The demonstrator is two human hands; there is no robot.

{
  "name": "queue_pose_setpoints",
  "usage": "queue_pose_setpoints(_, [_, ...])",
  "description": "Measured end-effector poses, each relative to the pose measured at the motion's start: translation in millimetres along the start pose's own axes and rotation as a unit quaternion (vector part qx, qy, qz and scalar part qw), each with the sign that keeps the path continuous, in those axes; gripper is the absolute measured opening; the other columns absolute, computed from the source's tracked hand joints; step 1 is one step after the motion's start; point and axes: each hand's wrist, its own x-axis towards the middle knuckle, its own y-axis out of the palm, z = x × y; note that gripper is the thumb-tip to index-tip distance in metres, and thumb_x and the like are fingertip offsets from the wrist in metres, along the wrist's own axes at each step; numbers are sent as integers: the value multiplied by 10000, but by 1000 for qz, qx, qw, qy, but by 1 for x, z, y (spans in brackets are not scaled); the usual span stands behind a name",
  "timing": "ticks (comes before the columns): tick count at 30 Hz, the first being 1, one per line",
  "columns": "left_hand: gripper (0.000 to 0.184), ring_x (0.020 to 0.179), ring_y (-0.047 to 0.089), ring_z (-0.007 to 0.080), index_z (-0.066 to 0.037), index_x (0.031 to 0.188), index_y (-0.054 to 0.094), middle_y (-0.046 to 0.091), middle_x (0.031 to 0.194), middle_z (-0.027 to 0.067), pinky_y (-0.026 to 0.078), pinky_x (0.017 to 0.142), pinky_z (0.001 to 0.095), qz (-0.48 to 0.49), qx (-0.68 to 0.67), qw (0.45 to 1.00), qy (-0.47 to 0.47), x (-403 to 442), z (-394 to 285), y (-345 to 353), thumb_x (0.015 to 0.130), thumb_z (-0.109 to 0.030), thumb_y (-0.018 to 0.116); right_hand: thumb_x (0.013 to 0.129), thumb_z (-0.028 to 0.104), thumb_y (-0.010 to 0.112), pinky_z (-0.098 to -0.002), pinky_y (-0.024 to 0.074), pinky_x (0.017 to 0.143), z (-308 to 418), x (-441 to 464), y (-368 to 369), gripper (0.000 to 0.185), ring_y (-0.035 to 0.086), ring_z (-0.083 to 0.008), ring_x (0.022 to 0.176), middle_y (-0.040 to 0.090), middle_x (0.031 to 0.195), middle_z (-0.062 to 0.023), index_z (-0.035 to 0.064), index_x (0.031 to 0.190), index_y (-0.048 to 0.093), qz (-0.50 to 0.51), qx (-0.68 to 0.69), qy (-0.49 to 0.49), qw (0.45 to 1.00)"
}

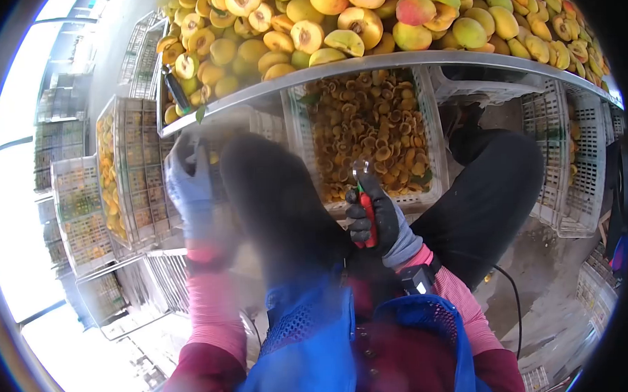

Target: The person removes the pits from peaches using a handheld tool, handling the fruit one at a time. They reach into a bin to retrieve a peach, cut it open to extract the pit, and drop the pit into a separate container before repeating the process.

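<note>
My right hand [373, 218], in a black and grey glove, is closed around a red-handled tool [367, 218] with a rounded metal tip pointing up. It is held above my lap, in front of a crate [433, 136] of small cut fruit pieces. My left hand [190, 174], also gloved, is at the left, just below the corner of the metal-edged tray [392, 59]. Motion blur smears its fingers, and whether it holds anything cannot be made out. Whole and halved yellow, green and reddish fruits [308, 36] fill the tray.
A black-handled tool [176, 90] lies at the tray's left corner. Plastic crates with fruit [142, 176] are stacked at the left, and more crates [584, 169] stand at the right. My knees are below the tray edge. A black cable [516, 292] hangs at the right.
</note>
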Motion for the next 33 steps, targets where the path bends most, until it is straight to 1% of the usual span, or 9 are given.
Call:
queue_pose_setpoints(3, [335, 810, 624, 162, 3, 1070, 624, 640, 995, 127, 483, 712, 254, 55, -142, 986, 65, 2, -109, 27, 816, -209, 674, 870, 538, 529, -225, 306, 394, -2, 5, -1, 401, 359, -74, 436, 376, 570, 58, 139, 844, 493, -49, -24, -37, 998])
queue_pose_setpoints(7, [543, 953, 611, 278, -161, 1239, 504, 551, 1165, 93, 496, 764, 386, 73, -48, 929, 359, 50, -175, 96, 764, -359, 678, 897, 547, 471, -212, 308, 442, 2, -2, 5, 414, 362, -55, 478, 389, 604, 61, 136, 851, 487, -132, -122, -111, 978])
queue_pose_setpoints(11, [610, 943, 616, 260, -238, 1290, 390, 518, 1157, 76, 500, 736, 424, 168, 110, 862, 465, 87, -177, 119, 769, -409, 659, 919, 563, 395, -224, 338, 502, 7, -8, -4, 451, 401, -68, 534, 412, 630, 55, 125, 888, 497, -125, -318, -240, 909])
queue_pose_setpoints(14, [535, 871, 626, 270, -175, 1231, 470, 570, 1050, 89, 503, 724, 385, 119, 101, 892, 424, 88, -180, 103, 762, -337, 670, 879, 520, 524, -247, 369, 391, 17, -7, 16, 432, 445, -102, 444, 471, 596, -3, 88, 882, 507, -188, -156, -236, 940])
queue_pose_setpoints(17, [389, 843, 614, 234, -30, 1181, 507, 610, 977, 132, 489, 766, 323, -3, -94, 912, 399, 69, -177, 82, 820, -113, 627, 903, 445, 509, -241, 372, 377, 20, -4, 12, 385, 433, -106, 414, 474, 597, -17, 61, 918, 502, -223, -239, -374, 868])
queue_pose_setpoints(19, [299, 718, 596, 160, -38, 1058, 544, 596, 888, 85, 473, 650, 286, 111, -363, 902, 204, 31, -164, 87, 821, -195, 636, 920, 352, 509, -235, 376, 367, 27, -11, 24, 331, 429, -108, 396, 482, 603, -27, 29, 992, 498, -190, -276, -436, 835])
queue_pose_setpoints(21, [252, 759, 549, 115, -8, 1047, 544, 574, 884, 60, 441, 679, 240, 247, -575, 780, -21, -23, -173, 71, 875, -187, 585, 911, 275, 529, -232, 395, 387, 29, -18, 54, 314, 454, -107, 421, 511, 644, -38, 13, 1077, 482, -135, -257, -453, 843])
queue_pose_setpoints(28, [319, 811, 555, 125, 3, 1060, 541, 588, 916, 62, 450, 710, 246, 311, -556, 751, -173, -75, -152, 57, 962, -292, 469, 884, 149, 573, -209, 459, 545, 21, -23, 64, 330, 542, -85, 591, 588, 793, -73, -5, 1159, 474, -75, -313, -403, 856])
queue_pose_setpoints(33, [399, 824, 567, 119, 6, 1054, 569, 605, 928, 71, 460, 719, 237, 230, -539, 792, -170, -82, -154, 52, 974, -359, 428, 830, 63, 585, -363, 445, 539, 2, -30, 60, 244, 568, -301, 664, 563, 843, -153, 21, 1058, 510, -182, -671, -501, 515])
